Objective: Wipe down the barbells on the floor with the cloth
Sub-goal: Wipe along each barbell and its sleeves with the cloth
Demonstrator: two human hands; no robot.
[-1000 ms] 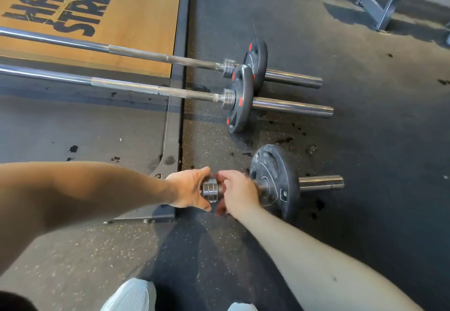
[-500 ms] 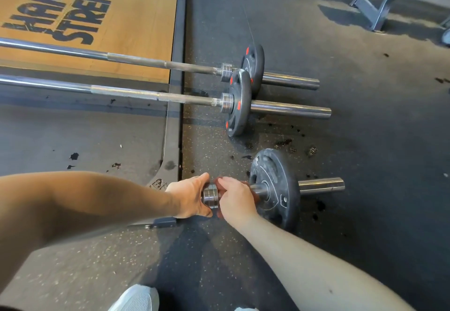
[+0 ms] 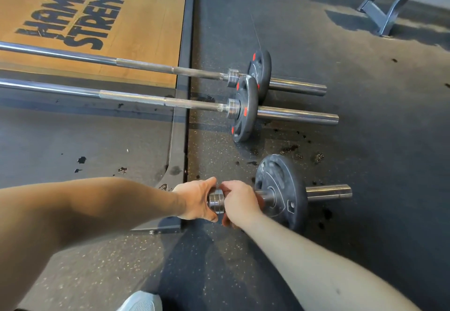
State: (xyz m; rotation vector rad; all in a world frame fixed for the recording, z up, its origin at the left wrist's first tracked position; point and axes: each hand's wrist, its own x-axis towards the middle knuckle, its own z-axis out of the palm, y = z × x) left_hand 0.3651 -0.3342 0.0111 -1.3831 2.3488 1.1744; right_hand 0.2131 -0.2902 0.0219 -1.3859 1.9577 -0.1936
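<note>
Down low, left hand [image 3: 196, 200] curled round nearest barbell [image 3: 327, 192], right hand [image 3: 239, 202] gripping it, perhaps through cloth [image 3: 226, 222].

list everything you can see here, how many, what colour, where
far barbells: two, steel, side by side, running from the platform onto the floor
nearest barbell: one, steel, on the floor, lower centre
far plates: two, black with red marks, one on each far bar
near plate: one, black, on the nearest bar
platform: one, wood with black lettering, upper left
floor: dark speckled rubber, with dark spots by the plates
metal frame: one, grey-blue, upper right
cloth: perhaps one, reddish, mostly hidden below the nearest bar
shoe: one, white, bottom edge
left hand: grips the nearest bar at its collar
right hand: fingers curled round the sleeve beside the near plate
</note>
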